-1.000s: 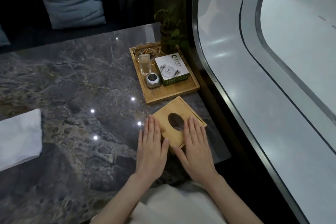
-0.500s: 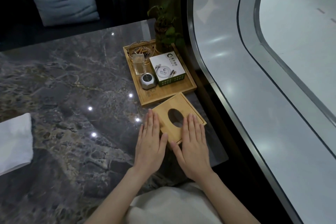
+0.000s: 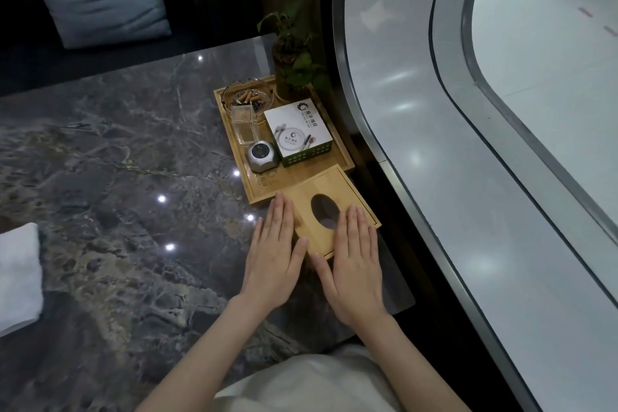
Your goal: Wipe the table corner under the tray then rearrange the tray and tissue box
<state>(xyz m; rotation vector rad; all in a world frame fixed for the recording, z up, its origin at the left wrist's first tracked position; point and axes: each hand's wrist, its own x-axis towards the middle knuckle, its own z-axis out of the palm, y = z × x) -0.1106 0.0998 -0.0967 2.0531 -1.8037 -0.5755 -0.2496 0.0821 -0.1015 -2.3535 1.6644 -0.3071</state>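
Rearranging stage, by the look of it: bamboo tissue box (image 3: 329,211) bracketed between both hands, sitting on the marble worktop (image 3: 117,160) just short of the bamboo tray (image 3: 264,182).

Left hand (image 3: 275,257) flat, fingers straight and together, lying along the box's left edge with the thumb angled toward its near corner. Right hand (image 3: 355,264) equally flat, fingers resting on the box lid to the right of the oval opening, thumb meeting the same near corner. Neither closed around anything; both pressing or steadying with open palms.

Box turned slightly askew, its far corner touching or slightly overlapping the tray's near rim. Tray directly beyond the fingertips, tucked into the worktop's far right corner, carrying a glass ashtray (image 3: 245,97), a clear toothpick holder (image 3: 245,124), a small metal object (image 3: 262,157), a white carton (image 3: 298,130) and a potted plant (image 3: 294,60). Folded white cloth (image 3: 18,278) well off to the left of the left hand, apparently finished with.

To do this step well: slide, not lift, keeping even pressure from both palms so the box turns squarely. Aim to bring the box's far edge parallel with the tray's near rim, flush beside it rather than riding up on it. Mind the worktop edge just right of the right hand; a push too far that way could tip the box off.
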